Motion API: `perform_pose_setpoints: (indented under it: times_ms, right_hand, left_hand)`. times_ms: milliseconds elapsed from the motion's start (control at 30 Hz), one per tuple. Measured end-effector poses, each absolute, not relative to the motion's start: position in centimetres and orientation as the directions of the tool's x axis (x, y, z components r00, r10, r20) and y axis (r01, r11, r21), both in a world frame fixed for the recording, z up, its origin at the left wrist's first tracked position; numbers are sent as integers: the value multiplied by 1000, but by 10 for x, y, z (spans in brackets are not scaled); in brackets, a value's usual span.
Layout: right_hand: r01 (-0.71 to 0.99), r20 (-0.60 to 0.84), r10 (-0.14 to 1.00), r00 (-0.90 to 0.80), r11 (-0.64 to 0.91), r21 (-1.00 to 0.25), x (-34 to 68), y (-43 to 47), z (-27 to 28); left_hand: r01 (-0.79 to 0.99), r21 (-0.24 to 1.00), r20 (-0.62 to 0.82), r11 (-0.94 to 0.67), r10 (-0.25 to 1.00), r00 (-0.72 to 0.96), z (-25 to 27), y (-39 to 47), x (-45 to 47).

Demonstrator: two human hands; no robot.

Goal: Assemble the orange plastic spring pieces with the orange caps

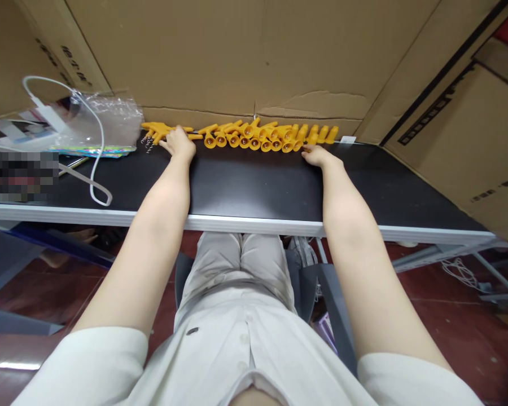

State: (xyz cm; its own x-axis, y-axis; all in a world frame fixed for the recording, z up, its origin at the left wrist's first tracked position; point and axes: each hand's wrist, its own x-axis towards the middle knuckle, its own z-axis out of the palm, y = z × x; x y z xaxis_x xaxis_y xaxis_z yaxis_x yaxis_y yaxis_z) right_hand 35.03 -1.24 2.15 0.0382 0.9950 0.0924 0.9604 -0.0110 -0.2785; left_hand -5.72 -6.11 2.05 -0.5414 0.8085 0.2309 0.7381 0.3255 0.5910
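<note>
Along the back of the black tabletop lies a stacked row of yellow hollow plastic pieces (254,144), with round cup-like ends facing me and narrower, partly finger-like ends behind. Left of that row, my left hand (179,144) is closed over another yellow plastic piece (156,131) with finger-like prongs; its fingertips are mostly hidden. Several small metal springs (149,144) lie beside the thumb. At the row's right end rests my right hand (322,155), thumb and forefinger slightly apart, the fingertips touching or very near the last cup-shaped piece.
A clear plastic bag (114,118) and colourful flat sheets (116,151) lie at the left, near a white cable (103,135). Cardboard (237,62) walls stand behind and at both sides. A small white label (347,139) sits at the back right. The metal table edge (254,224) runs before me.
</note>
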Motion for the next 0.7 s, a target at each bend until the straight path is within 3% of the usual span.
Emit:
perform_pose_setpoints:
  times_ms: [133,333,567,700]
  right_hand:
    - [962,82,996,40,-16,-271,346,-18,25]
    - [949,97,994,50,-17,-315,346,-18,25]
    - [951,104,994,39,-5,-308,345,-20,26]
    - [958,97,995,29,0,-286,347,-19,25]
  left_hand:
    - [723,662,328,197,791,-517,32,-67,-52]
    - [804,582,445,121,780,-439,43,-69,-49]
    - [817,565,430,113,805,-409,41,-63,-49]
    - [814,537,300,222,852,-430,32,-58,-50]
